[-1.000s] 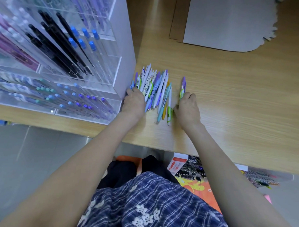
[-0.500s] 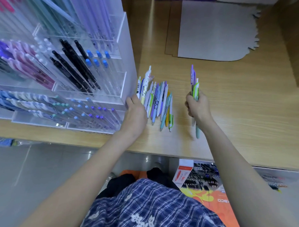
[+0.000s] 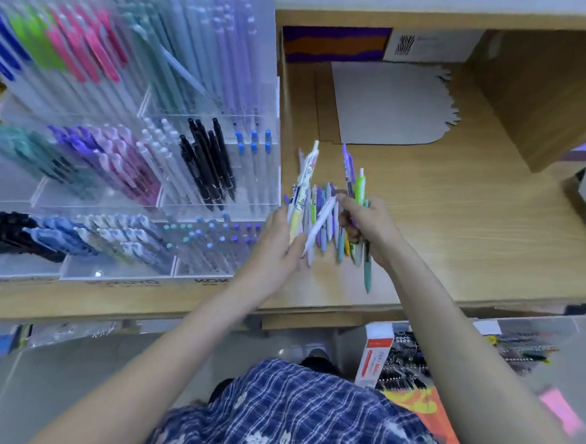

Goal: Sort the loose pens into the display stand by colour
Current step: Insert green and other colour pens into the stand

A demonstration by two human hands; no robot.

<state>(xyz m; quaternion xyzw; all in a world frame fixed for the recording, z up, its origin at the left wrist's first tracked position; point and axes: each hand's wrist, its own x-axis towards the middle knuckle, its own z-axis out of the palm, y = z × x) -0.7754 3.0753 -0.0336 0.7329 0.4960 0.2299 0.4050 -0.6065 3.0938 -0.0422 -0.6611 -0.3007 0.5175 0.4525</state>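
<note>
Left hand (image 3: 277, 244), right hand (image 3: 368, 228): fingers curled.

Light wooden counter (image 3: 452, 228) above a grey tiled floor (image 3: 59, 379)

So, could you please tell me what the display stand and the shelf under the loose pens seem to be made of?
The display stand looks like clear acrylic, glossy: the pens inside show through its walls and the edges catch light. The shelf looks like wood or wood-grain laminate with a matt finish; the fine grain lines show, but which of the two I cannot tell.
</note>
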